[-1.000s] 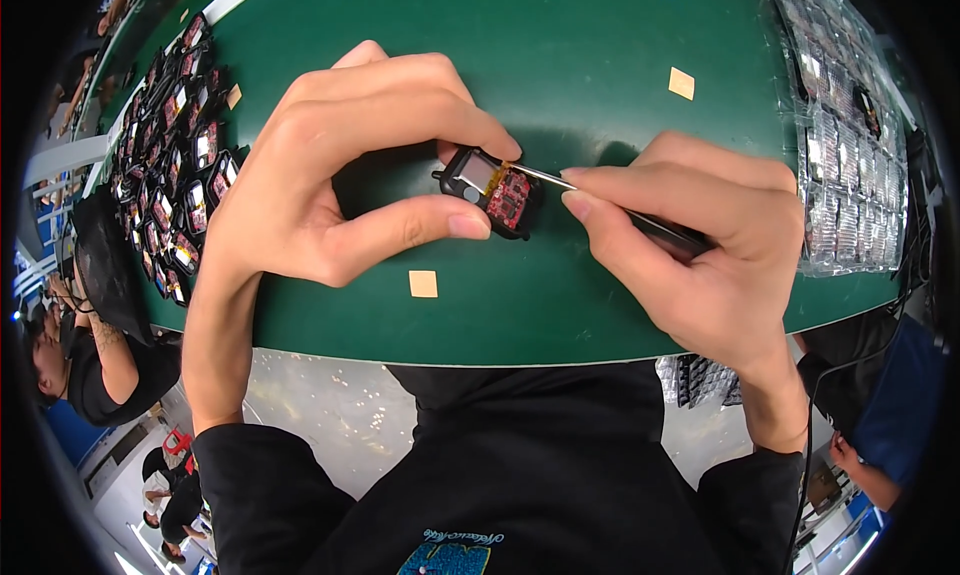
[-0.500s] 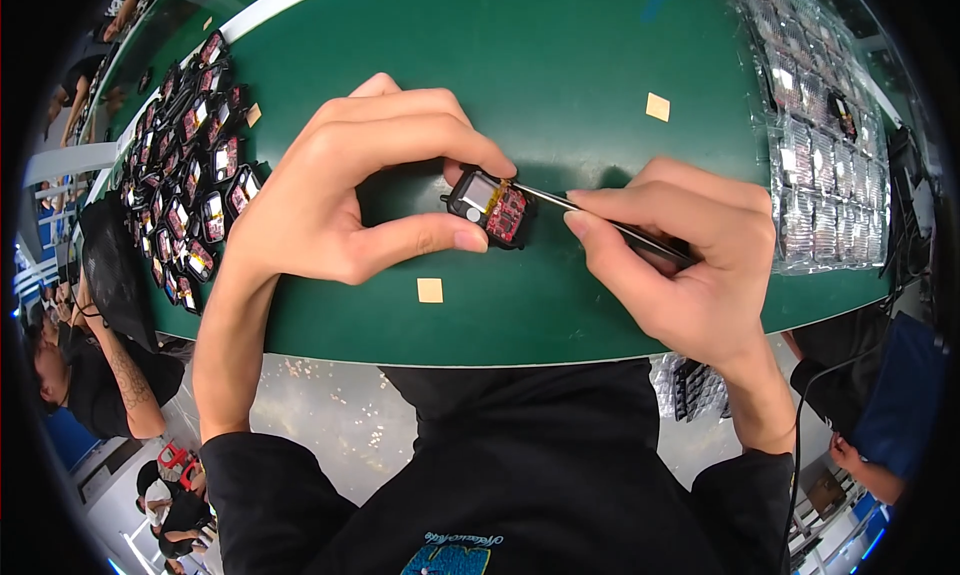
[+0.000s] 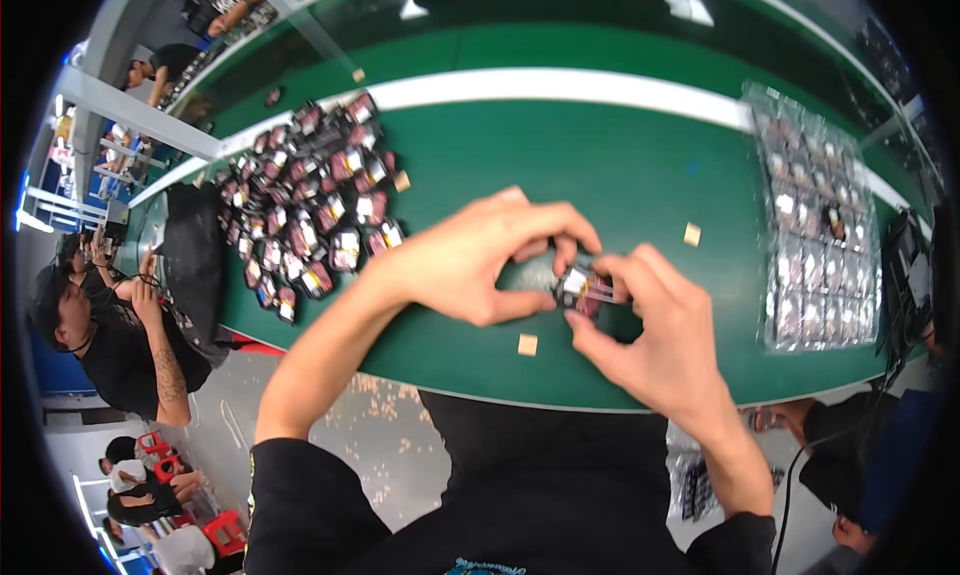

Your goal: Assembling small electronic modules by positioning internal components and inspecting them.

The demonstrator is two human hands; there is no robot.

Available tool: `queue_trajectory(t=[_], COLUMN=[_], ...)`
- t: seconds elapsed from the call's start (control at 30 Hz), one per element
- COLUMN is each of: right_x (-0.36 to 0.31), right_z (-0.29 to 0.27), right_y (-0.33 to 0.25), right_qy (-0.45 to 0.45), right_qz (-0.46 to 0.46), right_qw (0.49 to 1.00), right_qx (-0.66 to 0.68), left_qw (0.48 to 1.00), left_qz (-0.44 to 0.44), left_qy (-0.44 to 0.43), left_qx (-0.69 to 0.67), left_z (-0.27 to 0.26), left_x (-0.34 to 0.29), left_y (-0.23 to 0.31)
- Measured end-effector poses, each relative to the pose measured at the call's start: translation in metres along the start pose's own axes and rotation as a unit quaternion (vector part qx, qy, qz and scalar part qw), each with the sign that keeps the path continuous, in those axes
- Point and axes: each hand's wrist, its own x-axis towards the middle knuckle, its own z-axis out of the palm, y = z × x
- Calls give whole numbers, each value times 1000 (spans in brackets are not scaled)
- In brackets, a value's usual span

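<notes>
Between the thumb and fingers of my left hand [image 3: 480, 260] is a small black-cased electronic module [image 3: 572, 289], with a red circuit board and a silvery part in its open face. From the other side, my right hand [image 3: 660, 335] reaches to the same module, its fingers and thumb bent around the module's right side. Thin metal tweezers [image 3: 601, 294] lie across the board from the right hand; their rear end is hidden by that hand. Motion blur hides exactly where the tips touch.
A heap of similar modules [image 3: 310, 210] covers the table's left side. Clear plastic blister trays [image 3: 820, 235] with modules lie on the right. Small yellowish squares [image 3: 527, 345] dot the green table [image 3: 480, 365]. A co-worker [image 3: 110, 345] sits at the left; a black bag [image 3: 190, 255] stands nearer.
The view has tilted up and shifted left, showing more of the far side. My right hand has come closer to the module, which has turned in my left fingers.
</notes>
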Motion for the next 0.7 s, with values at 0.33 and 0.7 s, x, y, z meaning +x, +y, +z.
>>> queue_trajectory(t=[0.33, 0.7], right_x=[-23, -22], right_z=[-87, -160], right_y=[17, 96], right_qy=[120, 239], right_qz=[31, 173], right_qw=[987, 934], right_qx=[-105, -203], left_qw=[901, 764], left_qz=[-130, -368], left_qy=[273, 304], left_qx=[310, 435], left_z=[-144, -272], left_x=[-50, -165], left_y=[-101, -278])
